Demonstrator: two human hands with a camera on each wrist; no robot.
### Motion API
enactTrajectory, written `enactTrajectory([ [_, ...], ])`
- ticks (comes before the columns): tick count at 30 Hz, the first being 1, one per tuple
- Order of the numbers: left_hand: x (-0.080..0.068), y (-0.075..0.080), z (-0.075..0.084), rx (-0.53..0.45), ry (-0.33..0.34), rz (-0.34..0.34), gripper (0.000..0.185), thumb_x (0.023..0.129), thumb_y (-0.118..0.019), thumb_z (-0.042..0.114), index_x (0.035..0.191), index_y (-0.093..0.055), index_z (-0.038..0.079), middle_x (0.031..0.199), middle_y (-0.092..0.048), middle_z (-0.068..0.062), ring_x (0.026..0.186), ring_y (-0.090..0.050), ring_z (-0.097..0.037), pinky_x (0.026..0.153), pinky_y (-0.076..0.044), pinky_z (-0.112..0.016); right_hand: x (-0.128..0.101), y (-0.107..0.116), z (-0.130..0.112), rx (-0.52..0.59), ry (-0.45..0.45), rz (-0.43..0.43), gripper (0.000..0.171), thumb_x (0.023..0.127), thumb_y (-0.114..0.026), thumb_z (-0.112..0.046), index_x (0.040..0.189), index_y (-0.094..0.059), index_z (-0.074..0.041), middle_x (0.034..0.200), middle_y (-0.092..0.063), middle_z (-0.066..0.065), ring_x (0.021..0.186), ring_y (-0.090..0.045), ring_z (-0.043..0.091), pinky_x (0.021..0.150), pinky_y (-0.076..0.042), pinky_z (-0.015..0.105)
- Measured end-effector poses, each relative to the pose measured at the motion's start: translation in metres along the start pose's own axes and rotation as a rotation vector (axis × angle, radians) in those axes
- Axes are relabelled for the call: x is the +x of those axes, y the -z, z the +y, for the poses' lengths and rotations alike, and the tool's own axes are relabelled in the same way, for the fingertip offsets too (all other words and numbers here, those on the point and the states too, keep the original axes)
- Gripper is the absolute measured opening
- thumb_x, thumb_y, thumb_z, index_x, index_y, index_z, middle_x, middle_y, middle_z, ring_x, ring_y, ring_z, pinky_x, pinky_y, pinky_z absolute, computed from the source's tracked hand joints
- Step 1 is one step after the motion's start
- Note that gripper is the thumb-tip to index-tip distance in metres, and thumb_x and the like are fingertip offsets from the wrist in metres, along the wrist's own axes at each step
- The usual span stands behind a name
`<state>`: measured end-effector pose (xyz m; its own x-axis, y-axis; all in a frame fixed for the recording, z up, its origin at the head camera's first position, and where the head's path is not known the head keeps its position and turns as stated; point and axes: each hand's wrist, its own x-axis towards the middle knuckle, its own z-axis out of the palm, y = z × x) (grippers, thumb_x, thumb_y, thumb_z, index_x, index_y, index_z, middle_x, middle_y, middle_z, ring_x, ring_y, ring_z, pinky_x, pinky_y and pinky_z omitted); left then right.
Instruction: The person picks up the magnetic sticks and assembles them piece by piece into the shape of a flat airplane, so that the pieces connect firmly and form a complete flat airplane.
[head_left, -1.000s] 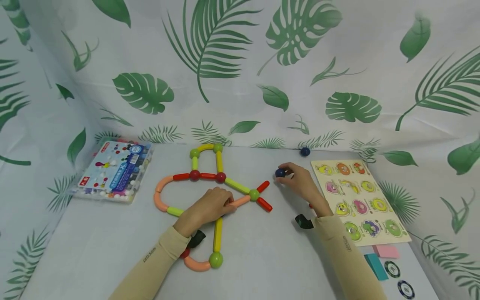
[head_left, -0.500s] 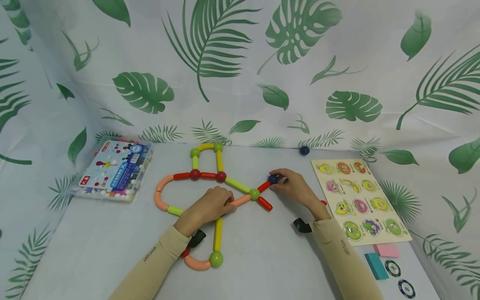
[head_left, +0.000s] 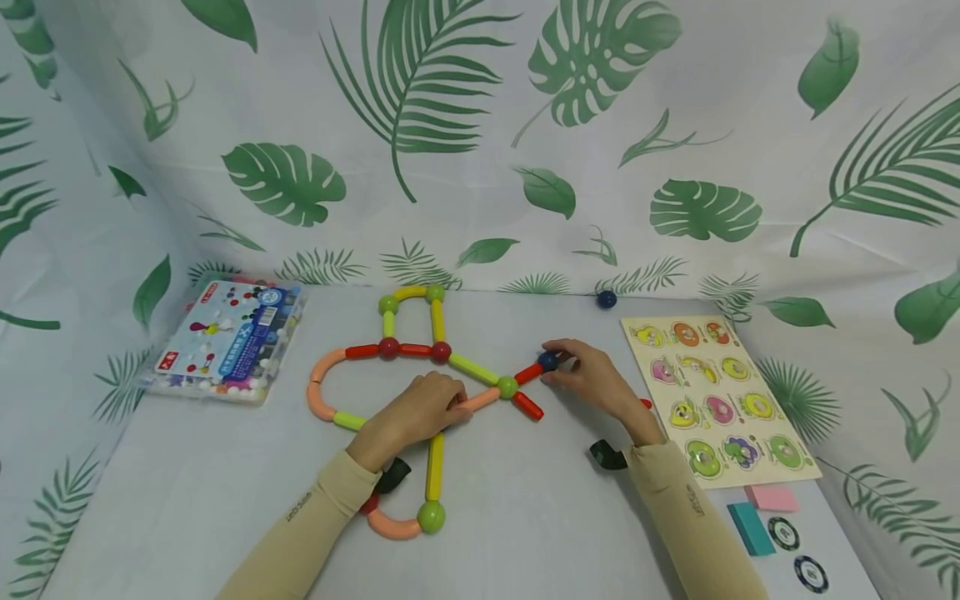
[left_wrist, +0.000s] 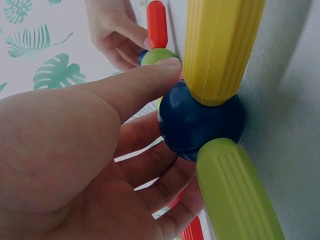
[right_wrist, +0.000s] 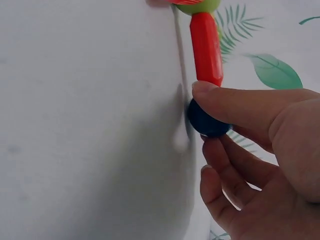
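A flat figure of coloured rods and balls point(head_left: 411, 352) lies on the white table. My left hand point(head_left: 420, 412) rests on its middle, thumb and fingers round a dark blue joint ball point(left_wrist: 200, 125) where a yellow rod point(left_wrist: 220, 45) and a green rod point(left_wrist: 235, 195) meet. My right hand point(head_left: 577, 373) pinches a second dark blue ball point(head_left: 547, 361) between thumb and fingers against the outer tip of a red rod point(head_left: 527, 373). In the right wrist view that ball point(right_wrist: 207, 122) touches the red rod's point(right_wrist: 206, 47) end. The rod runs from a green ball point(head_left: 507, 387), which also bears another red rod point(head_left: 528, 407).
The set's clear box point(head_left: 228, 337) sits at the far left. A fruit puzzle board point(head_left: 720, 400) lies on the right, with a pink block point(head_left: 772, 497), a teal block point(head_left: 750, 529) and two chips point(head_left: 783, 533) near the front right edge. A loose blue ball point(head_left: 607, 298) lies by the backdrop.
My right hand has carried the dark blue ball leftward across the table to the tip of the red rod. My left hand has stayed on the figure.
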<state>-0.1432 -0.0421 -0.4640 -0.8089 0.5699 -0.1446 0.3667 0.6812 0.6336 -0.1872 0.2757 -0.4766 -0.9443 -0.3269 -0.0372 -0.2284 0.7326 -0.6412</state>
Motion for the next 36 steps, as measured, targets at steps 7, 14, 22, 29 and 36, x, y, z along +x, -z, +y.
enactTrajectory([
  [7, -0.001, 0.001, 0.000, -0.012, 0.005, 0.003, 0.017, 0.097, -0.071, 0.024, 0.100, -0.072, 0.007, 0.078, -0.060, 0.002, 0.078, -0.051, -0.018, 0.082, -0.041, -0.037, 0.008, 0.028, 0.011, 0.069, -0.071, 0.047, 0.047, 0.094, -0.075, -0.029, 0.136, -0.062, -0.012, 0.130, -0.066, 0.007, 0.114, -0.059, 0.024, 0.093, -0.048, 0.035],
  [14, -0.001, 0.003, -0.001, 0.004, 0.000, 0.002, 0.017, 0.097, -0.070, 0.024, 0.099, -0.072, 0.007, 0.080, -0.061, 0.002, 0.078, -0.052, -0.016, 0.086, -0.042, -0.038, 0.033, 0.062, 0.041, 0.079, -0.207, 0.238, 0.048, 0.096, -0.070, -0.035, 0.134, -0.063, -0.007, 0.129, -0.066, 0.015, 0.115, -0.058, 0.027, 0.085, -0.046, 0.026],
  [22, 0.000, 0.002, -0.001, -0.020, 0.001, -0.010, 0.017, 0.097, -0.070, 0.024, 0.099, -0.072, 0.007, 0.081, -0.061, 0.002, 0.084, -0.051, -0.018, 0.089, -0.041, -0.040, 0.055, 0.080, 0.062, 0.127, -0.381, 0.381, 0.051, 0.096, -0.070, -0.038, 0.134, -0.063, -0.005, 0.130, -0.063, 0.016, 0.110, -0.056, 0.023, 0.082, -0.044, 0.025],
  [29, 0.000, 0.001, -0.003, -0.010, -0.019, -0.009, 0.017, 0.097, -0.070, 0.025, 0.098, -0.072, 0.008, 0.084, -0.064, 0.001, 0.080, -0.052, -0.016, 0.086, -0.043, -0.039, 0.068, 0.079, 0.073, 0.088, -0.459, 0.322, 0.054, 0.095, -0.072, -0.033, 0.137, -0.059, -0.002, 0.132, -0.059, 0.020, 0.115, -0.054, 0.031, 0.084, -0.044, 0.030],
  [36, 0.001, 0.002, -0.006, -0.007, -0.001, -0.001, 0.018, 0.097, -0.070, 0.026, 0.100, -0.072, 0.008, 0.085, -0.064, 0.002, 0.079, -0.053, -0.014, 0.083, -0.044, -0.034, 0.074, 0.074, 0.079, 0.066, -0.436, 0.309, 0.057, 0.094, -0.073, -0.030, 0.139, -0.055, 0.000, 0.131, -0.059, 0.023, 0.115, -0.056, 0.032, 0.079, -0.047, 0.027],
])
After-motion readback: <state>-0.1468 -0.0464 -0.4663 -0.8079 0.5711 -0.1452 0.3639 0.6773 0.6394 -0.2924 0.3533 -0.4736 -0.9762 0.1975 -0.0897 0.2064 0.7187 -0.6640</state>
